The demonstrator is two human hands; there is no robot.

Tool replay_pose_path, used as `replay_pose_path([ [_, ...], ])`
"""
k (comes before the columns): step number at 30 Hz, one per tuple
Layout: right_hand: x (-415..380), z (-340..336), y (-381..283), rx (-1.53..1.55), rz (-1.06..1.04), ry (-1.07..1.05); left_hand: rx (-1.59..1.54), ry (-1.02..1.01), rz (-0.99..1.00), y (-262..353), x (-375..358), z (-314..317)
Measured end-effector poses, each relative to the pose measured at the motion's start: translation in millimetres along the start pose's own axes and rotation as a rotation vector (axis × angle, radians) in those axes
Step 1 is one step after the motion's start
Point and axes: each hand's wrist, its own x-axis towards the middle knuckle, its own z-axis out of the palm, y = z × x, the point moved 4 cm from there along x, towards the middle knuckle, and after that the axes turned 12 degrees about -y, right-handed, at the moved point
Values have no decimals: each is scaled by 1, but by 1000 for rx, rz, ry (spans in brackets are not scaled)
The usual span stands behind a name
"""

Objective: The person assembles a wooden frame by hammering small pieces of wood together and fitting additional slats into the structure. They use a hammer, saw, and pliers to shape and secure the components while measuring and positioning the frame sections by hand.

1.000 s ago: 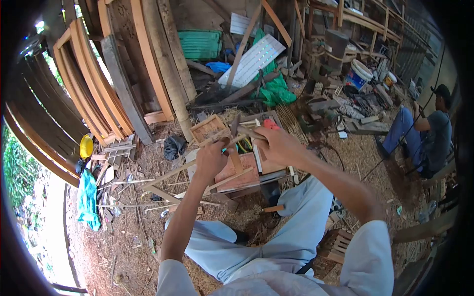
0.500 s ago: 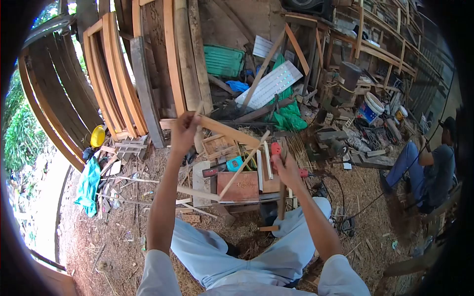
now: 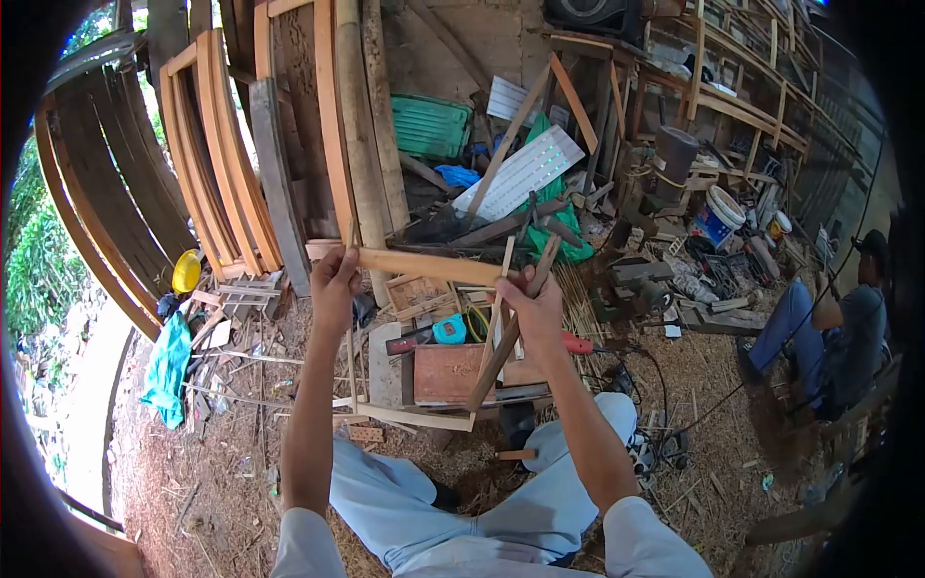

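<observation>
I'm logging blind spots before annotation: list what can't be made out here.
In the head view:
Pale, thin-slatted wooden frame: upper corners partly covered by the left hand and right hand.
Rounded red tool: far end hidden behind the right hand.
Rounded turquoise tape measure: any markings too small to read.
Black box with a round front: top cut off by the upper edge.

We log slat frame (image 3: 424, 266) spanning left hand (image 3: 334, 289) to right hand (image 3: 538, 306), hammer (image 3: 505, 347) in the latter, tape measure (image 3: 449, 329) beyond panel (image 3: 455, 378), crate (image 3: 429, 125) well behind, bucket (image 3: 723, 214) and seated person (image 3: 853, 323) off right.
</observation>
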Motion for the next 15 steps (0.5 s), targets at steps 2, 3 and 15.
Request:
replay_pose_path([
  [2,-5,9,-6,16,-18,-17,27,22,-17,-6,-1,-3],
  [3,-11,24,-18,7,-40,-80,-120,20,17,-22,3,-9],
  [15,-18,104,-44,-394,26,-297,-109,-21,-172,-64,-6,-6],
])
